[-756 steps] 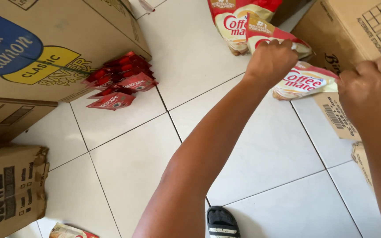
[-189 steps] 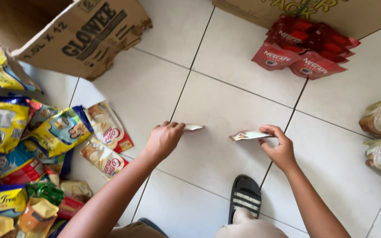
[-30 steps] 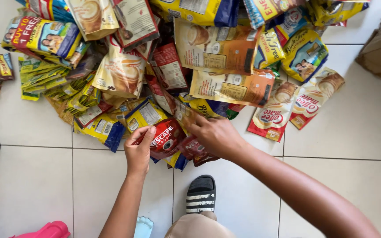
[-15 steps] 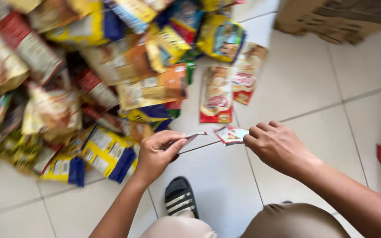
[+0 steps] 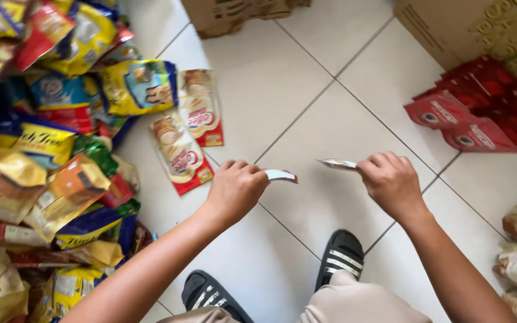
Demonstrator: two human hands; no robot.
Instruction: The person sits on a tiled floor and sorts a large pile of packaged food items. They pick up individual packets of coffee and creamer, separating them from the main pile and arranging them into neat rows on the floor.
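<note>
Where hands (image 5: 234,190) pinch: flat sachets (image 5: 280,175).

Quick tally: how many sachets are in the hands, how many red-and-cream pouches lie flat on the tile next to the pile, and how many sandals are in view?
Sachets in hand: 2, one in the left hand, one in the right hand
Red-and-cream pouches: 2
Sandals: 2
Total: 6

bare arms, tan shorts (image 5: 360,302), black slides (image 5: 342,257) with white stripes
</note>
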